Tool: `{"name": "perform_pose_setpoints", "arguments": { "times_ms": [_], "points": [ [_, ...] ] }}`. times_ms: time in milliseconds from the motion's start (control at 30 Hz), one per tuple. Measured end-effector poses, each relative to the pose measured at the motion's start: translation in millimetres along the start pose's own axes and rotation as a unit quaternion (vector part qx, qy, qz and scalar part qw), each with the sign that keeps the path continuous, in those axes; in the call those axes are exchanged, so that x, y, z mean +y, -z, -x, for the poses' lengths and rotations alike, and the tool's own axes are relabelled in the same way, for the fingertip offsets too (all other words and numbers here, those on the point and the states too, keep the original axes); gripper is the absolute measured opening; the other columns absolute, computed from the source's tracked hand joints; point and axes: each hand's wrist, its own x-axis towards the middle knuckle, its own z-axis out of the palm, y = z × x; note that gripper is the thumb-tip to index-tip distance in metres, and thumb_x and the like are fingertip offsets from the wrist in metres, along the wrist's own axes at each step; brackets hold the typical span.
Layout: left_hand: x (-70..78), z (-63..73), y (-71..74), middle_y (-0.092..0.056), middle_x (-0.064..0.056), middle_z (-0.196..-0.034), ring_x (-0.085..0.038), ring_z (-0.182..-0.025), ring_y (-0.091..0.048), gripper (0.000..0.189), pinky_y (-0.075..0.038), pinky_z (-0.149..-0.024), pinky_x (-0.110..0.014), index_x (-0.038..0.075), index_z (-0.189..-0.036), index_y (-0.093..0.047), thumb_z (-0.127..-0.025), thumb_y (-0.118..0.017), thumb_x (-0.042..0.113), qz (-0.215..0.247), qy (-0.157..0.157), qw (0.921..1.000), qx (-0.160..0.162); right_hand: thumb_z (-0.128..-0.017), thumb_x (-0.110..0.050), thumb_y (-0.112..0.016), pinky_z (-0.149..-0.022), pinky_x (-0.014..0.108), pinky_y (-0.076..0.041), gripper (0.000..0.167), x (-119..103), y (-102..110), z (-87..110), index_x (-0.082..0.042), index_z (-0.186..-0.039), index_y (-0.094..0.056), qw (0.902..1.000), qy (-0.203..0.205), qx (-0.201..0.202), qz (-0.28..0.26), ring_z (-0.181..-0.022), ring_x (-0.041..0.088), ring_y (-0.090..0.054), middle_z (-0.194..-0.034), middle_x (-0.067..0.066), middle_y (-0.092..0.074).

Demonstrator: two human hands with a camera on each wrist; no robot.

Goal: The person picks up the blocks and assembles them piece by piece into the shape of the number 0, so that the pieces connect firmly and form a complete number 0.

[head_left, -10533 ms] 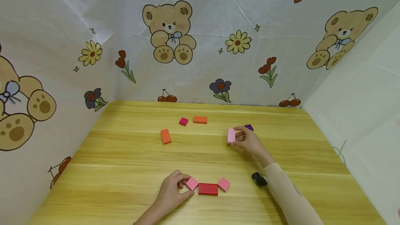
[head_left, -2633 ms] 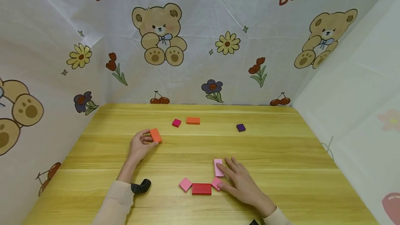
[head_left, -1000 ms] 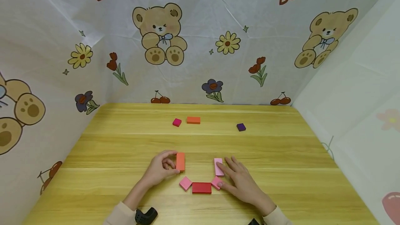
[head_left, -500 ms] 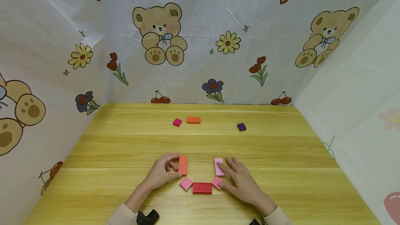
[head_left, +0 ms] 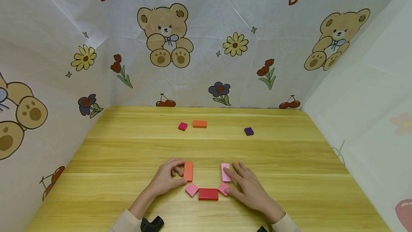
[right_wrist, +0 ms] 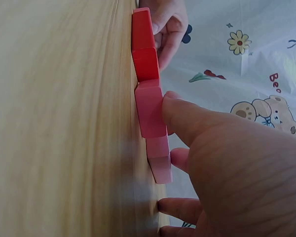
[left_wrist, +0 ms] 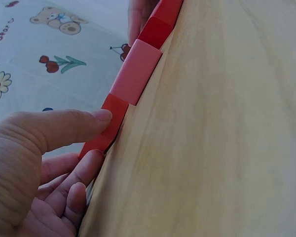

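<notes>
In the head view, my left hand (head_left: 168,176) pinches an orange rectangular block (head_left: 188,172) between thumb and fingers, its near end right by a pink square block (head_left: 191,189). A red rectangular block (head_left: 208,194) lies corner to corner with that square. On its other side sits a second pink square block (head_left: 222,188), with a light pink rectangular block (head_left: 224,176) standing lengthwise behind it. My right hand (head_left: 249,189) rests there with fingers spread, the thumb on the pink square and the index fingertip on the light pink block. The left wrist view shows my left thumb on the orange block (left_wrist: 108,131).
Farther back on the wooden table (head_left: 145,124) lie a magenta square block (head_left: 182,126), another orange block (head_left: 200,124) and a dark purple block (head_left: 249,131). A white bear-print cloth (head_left: 199,74) hangs behind. A black wrist device (head_left: 152,224) is by my left sleeve.
Earlier my right hand brought the light pink block from the back. My left hand then carried the orange block from the far left, easing it toward the pink square; the right hand has stayed put.
</notes>
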Motion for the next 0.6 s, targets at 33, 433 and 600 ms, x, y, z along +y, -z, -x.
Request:
{"name": "perform_pose_setpoints", "arguments": {
  "times_ms": [33, 433, 600],
  "points": [
    [-0.1, 0.1, -0.1, -0.063, -0.001, -0.100, -0.008, -0.078, -0.051, 0.059, -0.043, -0.070, -0.020, 0.002, -0.125, -0.063, -0.072, -0.086, 0.013, 0.000, -0.001, 1.0000, 0.000, -0.091, -0.047, -0.064, -0.109, 0.067, -0.029, 0.062, 0.3, -0.3, 0.0, -0.018, -0.144, -0.051, 1.0000, 0.001, 0.001, 0.001, -0.141, 0.048, -0.031, -0.150, 0.024, -0.042],
    [-2.4, 0.9, -0.1, -0.061, -0.007, -0.117, -0.007, -0.081, -0.052, 0.060, -0.044, -0.071, -0.020, 0.001, -0.126, -0.062, -0.073, -0.086, 0.014, 0.001, -0.016, 0.9998, -0.008, -0.091, -0.048, -0.063, -0.109, 0.066, -0.029, 0.062, 1.6, -1.2, 0.1, -0.018, -0.144, -0.051, 1.0000, 0.003, 0.001, 0.005, -0.141, 0.048, -0.031, -0.150, 0.024, -0.042],
    [-2.6, 1.5, 0.2, -0.062, -0.007, -0.117, -0.006, -0.081, -0.052, 0.060, -0.044, -0.070, -0.020, 0.000, -0.126, -0.062, -0.073, -0.086, 0.014, -0.004, -0.024, 0.9997, -0.007, -0.091, -0.047, -0.064, -0.109, 0.067, -0.029, 0.062, 1.2, -0.8, -0.1, -0.018, -0.144, -0.051, 1.0000, 0.005, 0.002, 0.002, -0.141, 0.049, -0.031, -0.149, 0.024, -0.042]
  ]
}}
